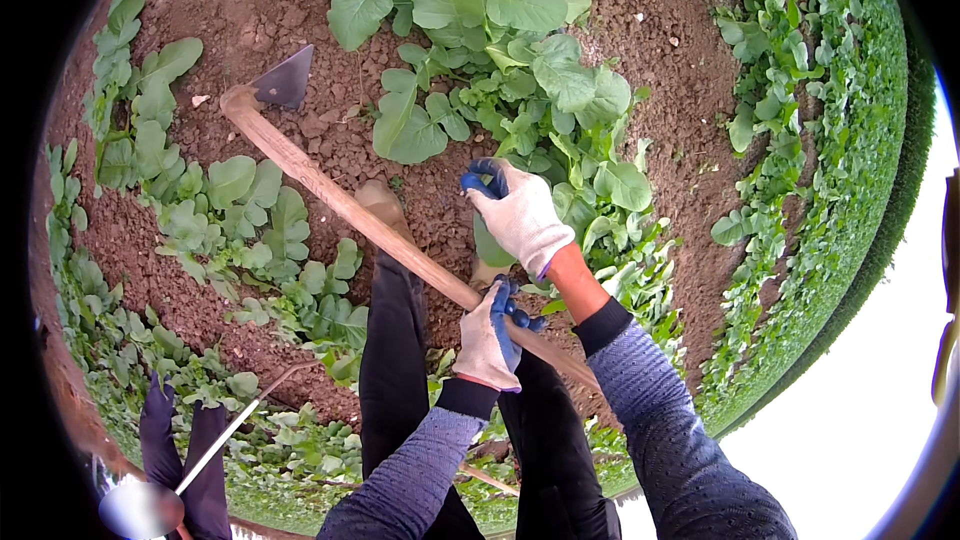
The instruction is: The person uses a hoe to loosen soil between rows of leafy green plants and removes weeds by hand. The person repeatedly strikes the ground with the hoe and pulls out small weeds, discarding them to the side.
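— From the head view, what is the person holding?

— A hoe with a long pale wooden handle [370, 225]. The left hand [488, 338], in a white glove with blue fingers, is clamped around the handle near its lower end, just above the dark trouser legs [395, 360].

— And the other one?

— The right hand [518, 212], gloved the same way, is off the handle. It reaches into the leafy green plants [540, 80] beside it, fingers curled together; I cannot tell whether anything is pinched in them, since the leaves hide the tips.

— Where does the hoe lie?

— The handle runs slantwise from the left hand up to the left, and the dark metal blade [285, 80] rests on the crumbly brown soil [330, 140], between two rows of greens. A shoe [380, 202] touches the soil just under the handle.

— Any packages, labels, signs?

— None that I can see from here.

— Anyone else about?

— At the lower left, another person's dark legs [180, 440] stand among the plants, with a thin pale tool shaft [225, 435] beside them.
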